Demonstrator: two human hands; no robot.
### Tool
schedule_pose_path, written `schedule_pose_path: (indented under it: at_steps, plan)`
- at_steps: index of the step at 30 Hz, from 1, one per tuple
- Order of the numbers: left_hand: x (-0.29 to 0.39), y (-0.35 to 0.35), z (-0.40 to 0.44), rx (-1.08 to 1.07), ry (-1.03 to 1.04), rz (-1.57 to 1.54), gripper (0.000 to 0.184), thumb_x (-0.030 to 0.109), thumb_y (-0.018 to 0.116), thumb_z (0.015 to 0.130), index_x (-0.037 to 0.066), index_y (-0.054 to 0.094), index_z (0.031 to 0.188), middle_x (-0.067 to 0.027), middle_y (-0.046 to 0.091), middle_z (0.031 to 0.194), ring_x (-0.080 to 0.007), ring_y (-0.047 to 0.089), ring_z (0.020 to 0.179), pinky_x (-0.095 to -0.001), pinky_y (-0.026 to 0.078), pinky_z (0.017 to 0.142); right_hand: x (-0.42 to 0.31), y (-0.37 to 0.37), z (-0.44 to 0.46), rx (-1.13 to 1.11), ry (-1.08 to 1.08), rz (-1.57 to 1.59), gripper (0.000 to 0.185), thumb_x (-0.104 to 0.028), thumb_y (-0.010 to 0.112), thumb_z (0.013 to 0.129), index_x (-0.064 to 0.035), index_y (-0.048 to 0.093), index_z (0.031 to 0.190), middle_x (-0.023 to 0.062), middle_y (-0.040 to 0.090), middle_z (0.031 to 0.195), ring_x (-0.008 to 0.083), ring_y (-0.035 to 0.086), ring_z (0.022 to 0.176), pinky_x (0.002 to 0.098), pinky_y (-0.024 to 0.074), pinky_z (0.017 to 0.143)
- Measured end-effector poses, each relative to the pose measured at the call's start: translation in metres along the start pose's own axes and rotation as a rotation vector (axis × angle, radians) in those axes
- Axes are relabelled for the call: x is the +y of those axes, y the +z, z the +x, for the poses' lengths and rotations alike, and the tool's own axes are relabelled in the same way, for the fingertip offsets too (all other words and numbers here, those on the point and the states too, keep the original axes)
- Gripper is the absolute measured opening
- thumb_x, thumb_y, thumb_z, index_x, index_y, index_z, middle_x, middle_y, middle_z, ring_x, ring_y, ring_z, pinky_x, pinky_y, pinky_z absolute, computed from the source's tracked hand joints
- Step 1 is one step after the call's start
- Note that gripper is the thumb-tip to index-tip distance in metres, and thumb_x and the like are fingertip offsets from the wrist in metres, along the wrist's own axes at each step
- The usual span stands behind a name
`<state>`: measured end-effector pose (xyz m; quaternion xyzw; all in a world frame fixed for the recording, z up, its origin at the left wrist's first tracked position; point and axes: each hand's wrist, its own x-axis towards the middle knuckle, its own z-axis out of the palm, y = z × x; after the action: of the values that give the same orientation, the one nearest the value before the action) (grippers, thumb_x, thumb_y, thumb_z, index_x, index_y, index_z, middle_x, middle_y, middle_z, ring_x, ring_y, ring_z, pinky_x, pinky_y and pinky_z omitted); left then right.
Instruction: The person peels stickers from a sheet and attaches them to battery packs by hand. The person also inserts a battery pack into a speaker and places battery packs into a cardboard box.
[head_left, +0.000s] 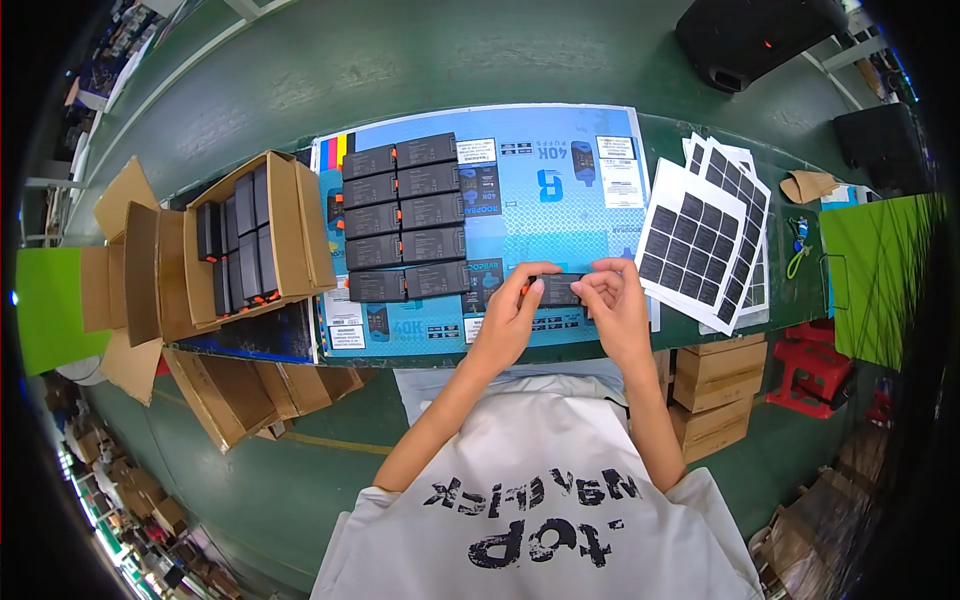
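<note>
Between my two hands is a black, boxy vape device (558,291) with fine print on its upper face. My left hand (512,305) grips its left end between thumb and fingers, and my right hand (613,305) pinches its right end. To the left, rows of similar black devices (405,215) lie in two columns, several with orange tips showing. They rest on a blue printed sheet (550,235) that covers the table. Beyond my right hand lie overlapping white sheets of black labels (700,235).
An open cardboard box (310,235) at the left holds several more black devices. A green lanyard (798,250) and a brown paper piece (806,187) lie at the right. Cartons (715,385) and a red stool (808,370) stand below the table's front edge.
</note>
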<state>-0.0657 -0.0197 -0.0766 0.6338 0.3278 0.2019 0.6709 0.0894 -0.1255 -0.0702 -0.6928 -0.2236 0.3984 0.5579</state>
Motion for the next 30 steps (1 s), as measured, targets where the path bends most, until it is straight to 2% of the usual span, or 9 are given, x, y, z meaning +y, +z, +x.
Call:
schedule_pose_path:
  at_steps: [2, 4, 7, 11, 13, 16, 17, 19, 30]
  plan:
    - [-0.002, 0.000, 0.000, 0.002, 0.008, -0.003, 0.026, 0.010, 0.049, 0.110, 0.004, 0.064, 0.131, -0.0050, 0.068, 0.112, -0.0089, 0.047, 0.074, -0.0269, 0.043, 0.071, 0.002, 0.001, 0.000, 0.009, -0.015, -0.001, 0.035, -0.003, 0.074, 0.097, 0.0023, 0.051, 0.123, 0.0068, 0.071, 0.093, 0.0074, 0.062, 0.078, 0.0228, 0.0502, 0.070]
    - [-0.007, 0.000, 0.000, -0.013, 0.002, 0.008, 0.029, 0.018, 0.048, 0.111, 0.007, 0.063, 0.132, -0.0032, 0.070, 0.123, -0.0078, 0.048, 0.076, -0.0256, 0.042, 0.072, 0.003, 0.001, -0.001, 0.012, -0.035, -0.032, 0.035, 0.000, 0.073, 0.097, -0.0003, 0.049, 0.122, 0.0055, 0.069, 0.092, 0.0063, 0.061, 0.077, 0.0204, 0.0467, 0.063]
    - [-0.009, 0.002, 0.001, -0.002, 0.021, -0.002, 0.029, 0.017, 0.047, 0.111, 0.007, 0.063, 0.133, -0.0034, 0.070, 0.125, -0.0082, 0.048, 0.076, -0.0257, 0.042, 0.072, 0.003, 0.002, -0.002, 0.028, -0.029, -0.033, 0.035, 0.000, 0.074, 0.097, -0.0005, 0.049, 0.121, 0.0057, 0.069, 0.093, 0.0062, 0.061, 0.078, 0.0206, 0.0468, 0.063]
    - [-0.008, 0.001, 0.000, 0.001, 0.049, 0.017, 0.029, 0.016, 0.047, 0.111, 0.007, 0.063, 0.133, -0.0033, 0.070, 0.126, -0.0085, 0.047, 0.076, -0.0258, 0.042, 0.073, 0.004, 0.002, -0.002, 0.027, -0.027, -0.046, 0.034, -0.001, 0.074, 0.097, -0.0006, 0.049, 0.120, 0.0060, 0.070, 0.093, 0.0062, 0.062, 0.078, 0.0208, 0.0471, 0.063]
    - [-0.001, 0.000, -0.001, -0.008, -0.007, 0.003, 0.027, 0.011, 0.048, 0.111, 0.004, 0.063, 0.131, -0.0065, 0.068, 0.122, -0.0110, 0.053, 0.082, -0.0270, 0.046, 0.078, 0.004, 0.001, -0.002, 0.026, -0.025, -0.031, 0.034, -0.001, 0.074, 0.097, -0.0005, 0.049, 0.120, 0.0061, 0.070, 0.094, 0.0063, 0.062, 0.078, 0.0210, 0.0473, 0.063]
    - [-0.002, 0.001, 0.000, 0.000, 0.009, 0.001, 0.027, 0.012, 0.048, 0.111, 0.003, 0.063, 0.131, -0.0070, 0.068, 0.122, -0.0117, 0.054, 0.085, -0.0272, 0.046, 0.081, 0.006, 0.001, -0.002, 0.029, -0.021, -0.014, 0.035, -0.001, 0.074, 0.097, -0.0003, 0.049, 0.120, 0.0061, 0.070, 0.095, 0.0064, 0.061, 0.078, 0.0209, 0.0473, 0.064]
    - [-0.003, 0.002, 0.000, 0.000, 0.009, 0.001, 0.027, 0.012, 0.048, 0.111, 0.003, 0.063, 0.131, -0.0070, 0.068, 0.122, -0.0117, 0.054, 0.085, -0.0272, 0.046, 0.081, 0.005, 0.001, -0.002, 0.029, -0.021, -0.014, 0.035, -0.001, 0.074, 0.097, -0.0003, 0.049, 0.120, 0.0061, 0.070, 0.095, 0.0064, 0.061, 0.078, 0.0209, 0.0473, 0.064]
    - [-0.008, 0.002, 0.000, 0.003, 0.041, 0.007, 0.029, 0.017, 0.047, 0.111, 0.007, 0.063, 0.133, -0.0032, 0.070, 0.125, -0.0081, 0.047, 0.075, -0.0259, 0.042, 0.072, 0.004, 0.000, -0.002, 0.019, -0.010, 0.002, 0.035, -0.002, 0.075, 0.097, -0.0002, 0.049, 0.121, 0.0060, 0.070, 0.095, 0.0066, 0.061, 0.078, 0.0209, 0.0474, 0.064]
    - [-0.007, 0.003, 0.000, 0.004, 0.029, 0.018, 0.030, 0.018, 0.047, 0.111, 0.007, 0.063, 0.134, -0.0039, 0.070, 0.126, -0.0084, 0.047, 0.075, -0.0258, 0.042, 0.073, 0.003, -0.001, -0.001, 0.015, 0.022, 0.053, 0.034, -0.003, 0.075, 0.097, -0.0006, 0.050, 0.120, 0.0060, 0.069, 0.097, 0.0071, 0.062, 0.080, 0.0215, 0.0479, 0.065]
